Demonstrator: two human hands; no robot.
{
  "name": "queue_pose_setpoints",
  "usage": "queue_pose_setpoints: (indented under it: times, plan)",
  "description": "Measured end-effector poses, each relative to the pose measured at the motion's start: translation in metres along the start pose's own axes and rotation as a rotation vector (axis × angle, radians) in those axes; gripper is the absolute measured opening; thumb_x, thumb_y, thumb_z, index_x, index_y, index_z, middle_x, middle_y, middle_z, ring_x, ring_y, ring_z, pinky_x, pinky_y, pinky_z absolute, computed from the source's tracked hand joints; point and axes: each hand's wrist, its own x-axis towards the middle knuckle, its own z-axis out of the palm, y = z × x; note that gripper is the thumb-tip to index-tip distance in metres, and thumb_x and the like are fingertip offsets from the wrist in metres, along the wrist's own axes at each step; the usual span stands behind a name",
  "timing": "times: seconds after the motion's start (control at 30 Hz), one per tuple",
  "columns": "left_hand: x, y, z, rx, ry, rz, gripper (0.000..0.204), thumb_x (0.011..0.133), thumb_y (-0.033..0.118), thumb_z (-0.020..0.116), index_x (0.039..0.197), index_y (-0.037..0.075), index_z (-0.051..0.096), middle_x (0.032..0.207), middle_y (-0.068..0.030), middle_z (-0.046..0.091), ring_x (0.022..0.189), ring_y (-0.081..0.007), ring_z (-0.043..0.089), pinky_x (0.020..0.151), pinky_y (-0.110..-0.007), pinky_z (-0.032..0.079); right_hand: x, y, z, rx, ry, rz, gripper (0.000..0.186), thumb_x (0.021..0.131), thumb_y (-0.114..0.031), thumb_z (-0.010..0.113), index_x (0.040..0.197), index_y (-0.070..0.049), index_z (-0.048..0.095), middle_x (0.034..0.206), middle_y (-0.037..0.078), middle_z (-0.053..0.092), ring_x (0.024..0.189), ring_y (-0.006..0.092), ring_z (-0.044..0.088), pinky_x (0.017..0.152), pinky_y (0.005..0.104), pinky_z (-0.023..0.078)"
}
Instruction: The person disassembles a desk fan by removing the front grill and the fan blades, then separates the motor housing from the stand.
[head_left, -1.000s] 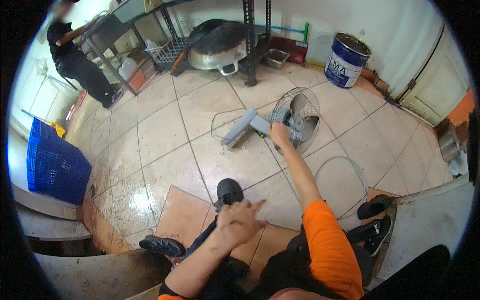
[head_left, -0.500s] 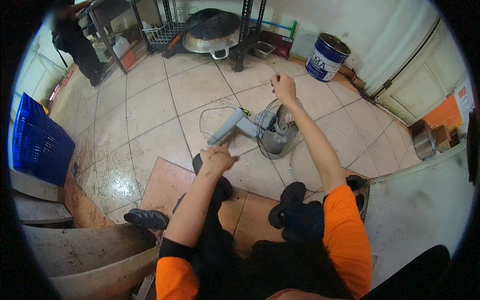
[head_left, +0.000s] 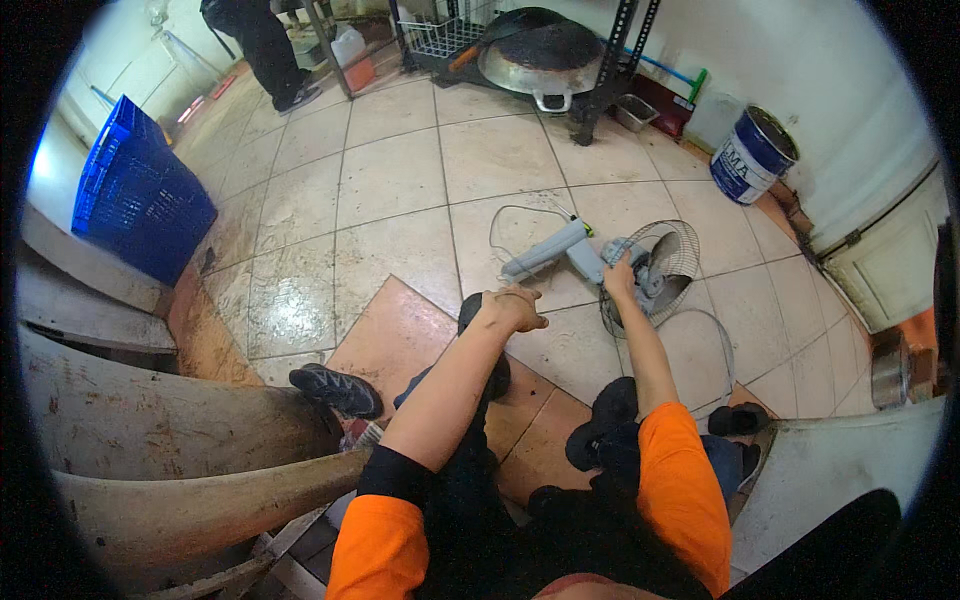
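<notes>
A grey electric fan (head_left: pixel 546 252) lies on its side on the tiles in front of me, its round wire cage (head_left: pixel 688 262) to the right and its long grey base to the left. Reaching forward, my right hand (head_left: pixel 620 280) is closed at the fan's head, beside the motor housing; its fingertips are partly hidden. My left hand (head_left: pixel 515 308) hangs nearer to me, just below the fan's base, with loosely bent fingers apart and nothing in them. A thin cord loops behind the base. Grey blades show dimly inside the cage.
At the left stands a blue plastic basket (head_left: pixel 150 200) beside curved, pale panels (head_left: pixel 180 410). A large wok (head_left: pixel 540 65) sits under a rack at the back. A blue bucket (head_left: pixel 750 160) stands at back right. Another person's legs (head_left: pixel 260 50) show at far left.
My right hand has come down from above the fan onto its head. My left hand has opened a little. The view has swung left, so everything sits farther right.
</notes>
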Motion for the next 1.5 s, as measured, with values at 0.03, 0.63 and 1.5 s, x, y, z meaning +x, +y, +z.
queue_pose_setpoints:
  times: [0.03,0.63,1.5]
  plan:
    - [0.001,0.000,-0.003,0.035,0.007,-0.055,0.074,0.082,0.058,0.062,0.144,0.023,0.042,0.144,-0.0157,0.044,0.132,-0.0319,0.044,0.108,-0.048,0.035,0.006,0.007,0.005,0.045,0.055,-0.019,0.052,0.086,-0.030,0.062,0.122,0.006,0.055,0.106,0.033,0.063,0.096,0.0426,0.065,0.086,0.0473,0.051]
    - [0.004,0.022,-0.016,0.051,0.137,0.110,0.068,0.086,0.055,0.061,0.142,0.020,0.044,0.139,-0.0179,0.045,0.128,-0.0369,0.045,0.105,-0.047,0.039,-0.093,0.016,-0.078,-0.097,-0.408,-0.474,0.027,0.080,-0.013,0.056,0.103,0.000,0.053,0.092,0.026,0.065,0.090,0.0445,0.062,0.079,0.0523,0.049]
    - [0.146,0.080,0.233,0.145,0.172,0.121,0.087,0.071,0.052,0.076,0.140,0.012,0.041,0.130,-0.0088,0.049,0.130,-0.0248,0.039,0.114,-0.060,0.014,0.002,0.160,-0.082,0.186,-0.551,0.066,0.074,0.073,-0.023,0.075,0.134,0.000,0.040,0.119,0.019,0.057,0.101,0.0279,0.062,0.084,0.0383,0.053]
